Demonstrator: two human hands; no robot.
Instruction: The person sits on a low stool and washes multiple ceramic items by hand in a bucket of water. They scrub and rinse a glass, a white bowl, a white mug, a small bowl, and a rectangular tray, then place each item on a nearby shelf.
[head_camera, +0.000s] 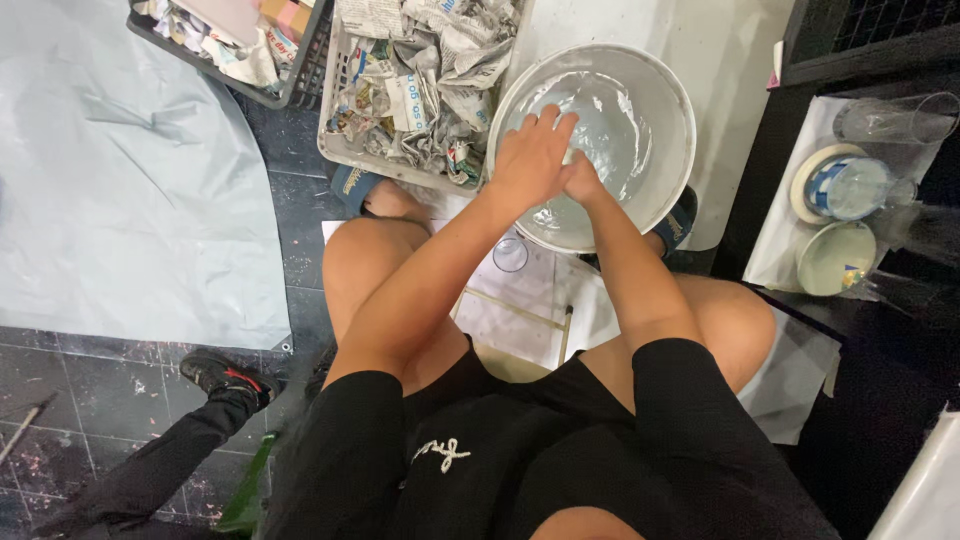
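Observation:
A white round basin holding clear water stands on the floor between my feet. My left hand lies flat over the near side of the basin, fingers spread and pointing away from me. My right hand sits just under and beside it at the water, mostly covered by the left hand. Whether either hand holds anything in the water is hidden. A small clear glass stands on the floor by the basin's near rim.
A pale basket of crumpled newspaper is left of the basin, a dark crate of scraps beyond it. A grey sheet covers the floor at left. Bowls and glassware sit at right. Another person's black shoe and leg reach in at lower left.

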